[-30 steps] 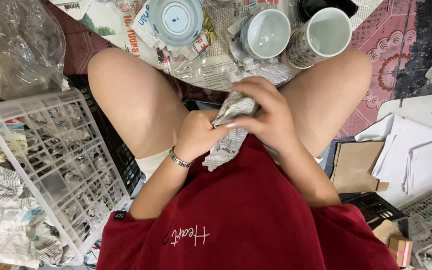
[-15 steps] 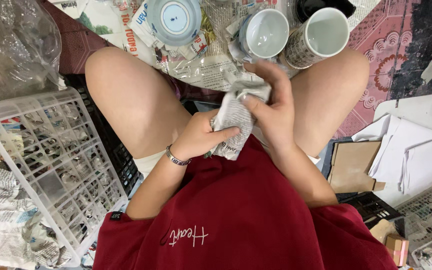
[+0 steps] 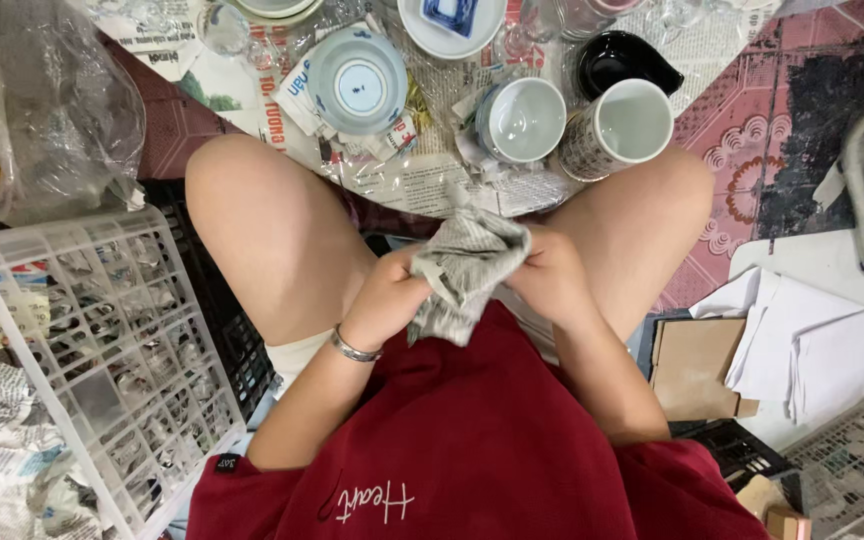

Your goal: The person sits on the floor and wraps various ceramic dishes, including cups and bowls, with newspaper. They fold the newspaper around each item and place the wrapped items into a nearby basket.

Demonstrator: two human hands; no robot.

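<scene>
gripping a newspaper-wrapped bundle (image 3: pixel 467 270), left hand (image 3: pixel 384 300) and right hand (image 3: pixel 550 278) crowd between knees.

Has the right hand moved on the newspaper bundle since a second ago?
Yes. The right hand dropped from atop the newspaper bundle to its right side, away from the two white cups.

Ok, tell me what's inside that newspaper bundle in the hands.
Only crumpled newsprint shows on the newspaper bundle. The left hand and right hand grip its sides; whatever it wraps is fully covered, so cannot tell.
</scene>
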